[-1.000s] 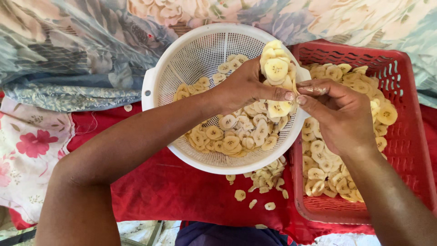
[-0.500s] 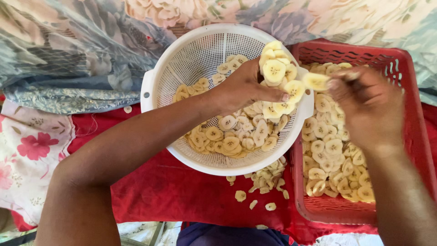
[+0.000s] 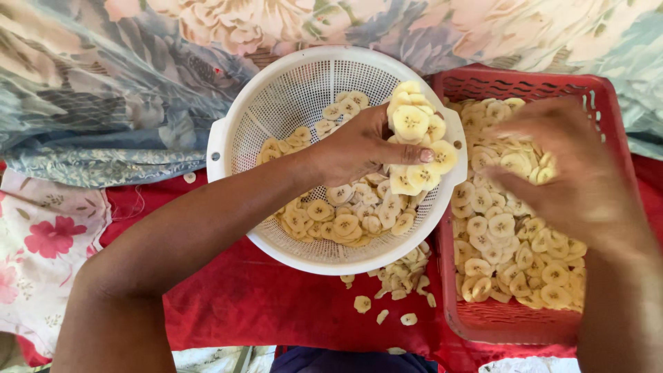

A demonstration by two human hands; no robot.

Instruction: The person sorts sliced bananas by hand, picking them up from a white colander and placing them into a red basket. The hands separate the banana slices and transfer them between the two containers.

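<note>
Left hand clutches banana slices; right hand blurred over red basket.

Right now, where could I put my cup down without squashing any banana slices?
The red cloth is bare between the left forearm and the white colander. Loose slices crowd the cloth beside the red basket, which is full.

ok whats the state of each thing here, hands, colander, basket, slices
left hand: gripping a stack of pale yellow banana slices
right hand: blurred, over the red plastic basket, grip unclear
white round plastic colander: partly filled
red plastic basket: holds slices
red cloth: loose slices on it
</note>
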